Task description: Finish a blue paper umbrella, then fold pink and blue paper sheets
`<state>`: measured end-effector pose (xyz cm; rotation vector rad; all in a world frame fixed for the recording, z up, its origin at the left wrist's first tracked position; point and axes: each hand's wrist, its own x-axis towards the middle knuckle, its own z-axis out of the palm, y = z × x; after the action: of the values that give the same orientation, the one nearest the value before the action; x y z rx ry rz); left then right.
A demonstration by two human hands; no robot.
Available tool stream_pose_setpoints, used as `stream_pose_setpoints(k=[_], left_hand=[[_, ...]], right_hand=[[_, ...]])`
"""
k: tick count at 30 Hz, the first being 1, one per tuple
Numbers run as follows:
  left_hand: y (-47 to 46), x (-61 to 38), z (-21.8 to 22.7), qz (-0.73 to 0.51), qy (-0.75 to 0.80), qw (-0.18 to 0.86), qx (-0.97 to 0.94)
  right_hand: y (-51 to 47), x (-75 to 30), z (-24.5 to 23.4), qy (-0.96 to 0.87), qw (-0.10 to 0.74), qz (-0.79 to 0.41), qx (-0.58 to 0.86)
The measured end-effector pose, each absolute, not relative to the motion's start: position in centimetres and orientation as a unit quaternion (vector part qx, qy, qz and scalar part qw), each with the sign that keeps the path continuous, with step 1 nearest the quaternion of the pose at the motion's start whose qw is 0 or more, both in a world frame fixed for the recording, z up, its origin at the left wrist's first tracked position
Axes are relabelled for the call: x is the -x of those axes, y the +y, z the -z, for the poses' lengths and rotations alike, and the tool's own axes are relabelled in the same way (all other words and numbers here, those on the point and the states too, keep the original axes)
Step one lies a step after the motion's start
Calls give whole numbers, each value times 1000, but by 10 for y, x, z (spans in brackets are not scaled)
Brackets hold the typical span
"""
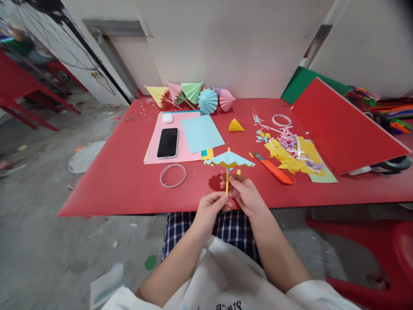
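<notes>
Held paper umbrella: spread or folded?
Spread: the blue canopy fans wide around the yellow stick, held by the left hand and right hand.

Place: craft workshop, by the look of it | red counter [112, 181] with utility knife [277, 171], paper scraps [284, 157], coloured sheets [202, 134], paper umbrella [229, 159] at the front, more umbrellas [207, 102] along the back | bare grey floor [35, 245], littered | red plastic chairs [21, 86] nearby
</notes>
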<state>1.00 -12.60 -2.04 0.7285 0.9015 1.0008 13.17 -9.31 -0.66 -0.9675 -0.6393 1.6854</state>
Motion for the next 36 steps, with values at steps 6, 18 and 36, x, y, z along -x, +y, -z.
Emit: stream_pose_setpoints(k=[6, 18, 36], left_hand=[[-128, -10, 18, -453, 392, 729, -330], [-126, -9, 15, -464, 489, 637, -373], [-125, -9, 14, -468, 550, 498, -479]], right_hand=[[-94, -132, 4, -267, 519, -704, 404], [-95, -130, 6, -374, 522, -592, 487], [-102, -123, 0, -406, 520, -530, 533]])
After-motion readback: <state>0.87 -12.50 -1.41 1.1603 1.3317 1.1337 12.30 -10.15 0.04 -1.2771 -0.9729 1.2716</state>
